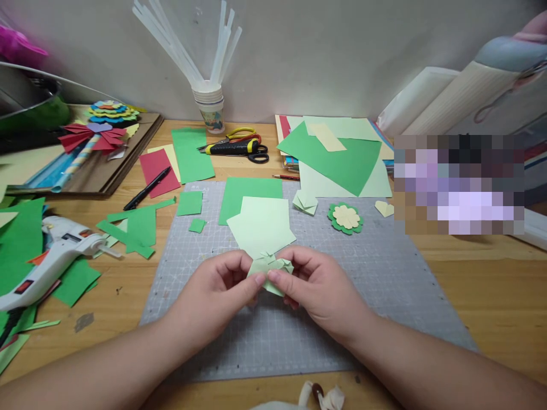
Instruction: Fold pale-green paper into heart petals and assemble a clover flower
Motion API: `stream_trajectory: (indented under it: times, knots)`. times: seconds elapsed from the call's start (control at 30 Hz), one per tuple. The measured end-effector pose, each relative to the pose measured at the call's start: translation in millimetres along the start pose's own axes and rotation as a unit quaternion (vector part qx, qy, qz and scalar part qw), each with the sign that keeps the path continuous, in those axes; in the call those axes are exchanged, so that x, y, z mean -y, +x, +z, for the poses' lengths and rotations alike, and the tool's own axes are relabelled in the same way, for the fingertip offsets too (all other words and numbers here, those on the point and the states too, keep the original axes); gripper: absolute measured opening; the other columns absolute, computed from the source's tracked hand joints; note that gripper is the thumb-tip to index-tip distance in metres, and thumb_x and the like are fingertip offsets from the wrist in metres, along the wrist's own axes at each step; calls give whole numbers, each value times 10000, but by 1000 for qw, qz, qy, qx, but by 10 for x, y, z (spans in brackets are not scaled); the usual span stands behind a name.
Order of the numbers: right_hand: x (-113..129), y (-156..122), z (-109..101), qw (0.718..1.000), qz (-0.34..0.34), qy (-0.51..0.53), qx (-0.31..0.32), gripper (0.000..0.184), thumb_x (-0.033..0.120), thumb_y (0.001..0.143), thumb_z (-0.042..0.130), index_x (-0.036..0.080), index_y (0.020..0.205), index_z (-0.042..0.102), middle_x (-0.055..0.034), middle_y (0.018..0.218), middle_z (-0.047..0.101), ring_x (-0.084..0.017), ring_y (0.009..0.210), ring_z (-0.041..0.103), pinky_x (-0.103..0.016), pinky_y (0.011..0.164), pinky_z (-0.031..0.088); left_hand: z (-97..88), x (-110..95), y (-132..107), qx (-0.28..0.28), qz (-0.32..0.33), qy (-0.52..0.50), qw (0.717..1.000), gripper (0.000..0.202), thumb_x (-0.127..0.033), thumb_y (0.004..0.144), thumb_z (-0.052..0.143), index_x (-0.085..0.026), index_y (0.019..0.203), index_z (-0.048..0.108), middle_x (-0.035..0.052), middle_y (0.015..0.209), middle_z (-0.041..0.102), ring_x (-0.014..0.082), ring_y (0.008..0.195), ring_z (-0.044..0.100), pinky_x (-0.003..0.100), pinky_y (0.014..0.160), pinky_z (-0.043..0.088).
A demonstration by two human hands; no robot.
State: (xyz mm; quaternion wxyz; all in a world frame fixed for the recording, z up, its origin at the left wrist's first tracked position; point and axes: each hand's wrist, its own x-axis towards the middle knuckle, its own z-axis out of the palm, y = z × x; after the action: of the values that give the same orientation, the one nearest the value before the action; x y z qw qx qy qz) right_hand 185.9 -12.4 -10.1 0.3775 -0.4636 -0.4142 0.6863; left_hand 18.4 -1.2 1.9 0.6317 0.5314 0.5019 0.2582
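Above the grey gridded cutting mat [205, 353], a small folded piece of pale green paper [265, 265] sits between the left hand [213, 285] and the right hand [329, 285], each pinched closed on it, thumbs in front, fingers curled. Its creases and raised flaps suggest folding well advanced; whether it is complete, I cannot tell. Beyond, a pale green folded paper shape [305, 202] and a layered green-and-cream paper flower [346, 218] look finished, while an angular pale green paper sheet [265, 225] lies flat, seemingly unworked.
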Motion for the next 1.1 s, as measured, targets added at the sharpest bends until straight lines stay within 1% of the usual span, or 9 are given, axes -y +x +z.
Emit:
stream_trajectory:
  times: [0.1, 0.17, 0.23, 0.3, 0.43, 0.6, 0.73, 0.9, 1.1]
  knots:
    - [-1, -9, 3, 1000, -16, -20, 5, 197, 326, 759, 699, 156, 752, 599, 65, 568, 498, -60, 483, 422, -191, 444, 323, 7, 4, -13, 14, 3, 1, 1000, 275, -352, 776, 608, -184, 597, 485, -46, 563, 478, 109, 570, 413, 221, 537, 341]
    - [3, -15, 5, 999, -22, -30, 6, 157, 290, 776, 669, 154, 745, 598, 63, 578, 501, -58, 489, 418, -194, 447, 321, -2, 12, -23, 20, 9, -10, 1000, 232, -347, 786, 599, -180, 649, 514, -45, 585, 487, 112, 585, 434, 226, 558, 354]
    - [9, -17, 5, 999, -17, -41, 3, 135, 269, 784, 645, 154, 741, 589, 62, 575, 501, -59, 487, 415, -197, 447, 313, -19, 25, -27, 9, 20, -24, 999, 192, -347, 807, 579, -180, 719, 547, -42, 615, 507, 117, 608, 460, 231, 587, 369]
    - [16, -15, 5, 998, -9, -55, 1, 124, 258, 781, 637, 156, 740, 580, 62, 575, 500, -59, 486, 409, -200, 445, 303, -36, 39, -24, -12, 31, -27, 999, 182, -344, 825, 569, -181, 744, 567, -39, 638, 517, 116, 625, 464, 228, 599, 373]
    - [20, -9, 10, 998, -2, -65, 7, 126, 254, 766, 636, 160, 725, 563, 64, 578, 480, -60, 493, 386, -204, 453, 290, -54, 51, -4, -31, 49, -10, 998, 177, -309, 821, 587, -184, 697, 571, -35, 646, 514, 114, 632, 449, 222, 594, 365]
    - [12, -12, 32, 998, -1, -61, 8, 127, 242, 743, 634, 157, 697, 552, 51, 609, 480, -69, 538, 392, -208, 494, 307, -67, 46, -20, -19, 89, 2, 996, 174, -260, 834, 555, -194, 673, 546, -29, 665, 521, 123, 653, 468, 231, 606, 373]
    - [17, -25, 39, 999, -1, -50, 18, 137, 248, 736, 635, 162, 683, 542, 54, 595, 473, -71, 528, 385, -210, 489, 302, -74, 46, -51, -19, 119, 22, 992, 182, -236, 843, 532, -197, 666, 535, -26, 682, 522, 128, 669, 474, 240, 620, 372]
    - [24, -32, 33, 999, 20, -48, 17, 148, 273, 743, 629, 174, 699, 528, 54, 592, 483, -77, 508, 412, -216, 478, 326, -52, 36, -26, -25, 65, -11, 998, 183, -286, 820, 559, -197, 663, 529, -35, 634, 492, 121, 619, 441, 227, 575, 362]
    - [22, -31, 42, 997, 19, -67, 16, 143, 262, 741, 624, 177, 679, 526, 56, 585, 470, -77, 514, 392, -214, 480, 303, -39, 9, -10, -22, 41, -12, 999, 127, -274, 764, 593, -188, 688, 540, -33, 644, 501, 120, 621, 442, 224, 578, 368]
